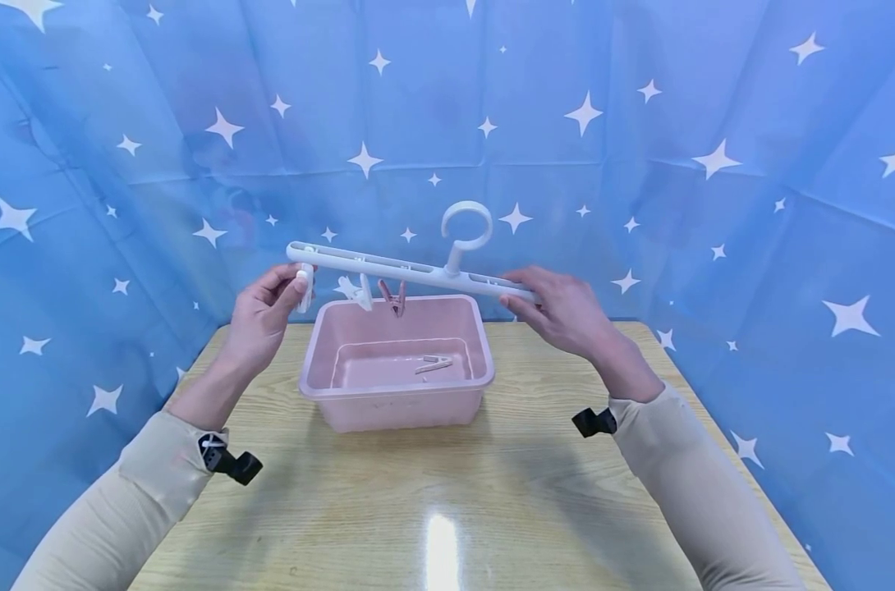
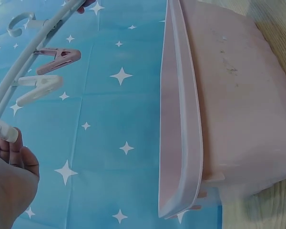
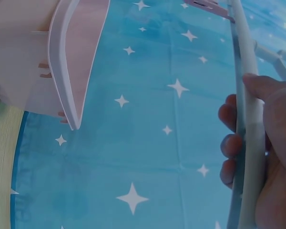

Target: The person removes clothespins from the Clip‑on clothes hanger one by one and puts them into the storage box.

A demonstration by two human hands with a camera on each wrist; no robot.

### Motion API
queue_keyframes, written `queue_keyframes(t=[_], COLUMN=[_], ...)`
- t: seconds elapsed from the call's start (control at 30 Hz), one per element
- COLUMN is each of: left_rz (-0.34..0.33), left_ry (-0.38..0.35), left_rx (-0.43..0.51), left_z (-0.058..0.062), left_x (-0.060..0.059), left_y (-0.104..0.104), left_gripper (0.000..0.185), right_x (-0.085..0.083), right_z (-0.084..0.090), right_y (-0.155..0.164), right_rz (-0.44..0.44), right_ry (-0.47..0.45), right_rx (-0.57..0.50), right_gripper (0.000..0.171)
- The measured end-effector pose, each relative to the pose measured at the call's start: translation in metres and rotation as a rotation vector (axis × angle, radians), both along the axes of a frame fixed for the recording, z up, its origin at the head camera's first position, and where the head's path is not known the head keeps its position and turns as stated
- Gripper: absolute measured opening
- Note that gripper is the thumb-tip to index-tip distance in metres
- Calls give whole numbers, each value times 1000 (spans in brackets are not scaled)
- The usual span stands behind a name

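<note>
A white hanger bar with a hook (image 1: 388, 266) is held above the basin, tilted so its left end is higher. My right hand (image 1: 562, 312) grips its right end, fingers wrapped round the bar in the right wrist view. At the left end, my left hand (image 1: 261, 313) pinches a white clothespin (image 1: 305, 289) between thumb and fingers; its upper end meets the bar. Further along hang another white clothespin (image 1: 364, 292) and a dusky pink clothespin (image 1: 394, 299), also seen in the left wrist view (image 2: 62, 58).
The pink plastic basin (image 1: 396, 408) stands on the wooden table (image 1: 344, 501) below the hanger. A pale clothespin (image 1: 434, 363) lies inside it. A blue curtain with white stars (image 1: 418, 107) surrounds the table at the back and sides.
</note>
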State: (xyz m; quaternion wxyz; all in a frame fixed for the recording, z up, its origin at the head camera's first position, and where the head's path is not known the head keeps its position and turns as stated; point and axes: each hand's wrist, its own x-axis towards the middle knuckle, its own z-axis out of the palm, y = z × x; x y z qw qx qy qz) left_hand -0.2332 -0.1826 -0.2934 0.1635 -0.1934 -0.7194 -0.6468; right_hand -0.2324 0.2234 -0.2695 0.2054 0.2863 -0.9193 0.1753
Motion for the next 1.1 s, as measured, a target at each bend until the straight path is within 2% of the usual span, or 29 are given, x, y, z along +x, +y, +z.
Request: queue_keyframes(t=[0.13,0.33,0.47,0.67,0.83,1.1], left_rz=[42,97,99,46,34,37], left_ry=[22,101,145,191,191,116], left_rx=[-16,8,16,43,40,-78], left_z=[0,-2,-3,-3,-4,-10], left_x=[-1,-3,-3,-2,-3,-4], left_y=[2,4,5,7,7,5], left_gripper=[19,17,12,19,25,31], right_x=[1,0,-1,-1,-1,-1], right_z=[0,-1,-2,-4,-5,-3], right_y=[1,1,2,3,6,8], right_rz=[0,11,20,13,13,22], right_ry=[2,15,13,-12,-38,-34], right_rx=[3,13,19,7,-31,-77], right_gripper=[36,35,34,35,35,34])
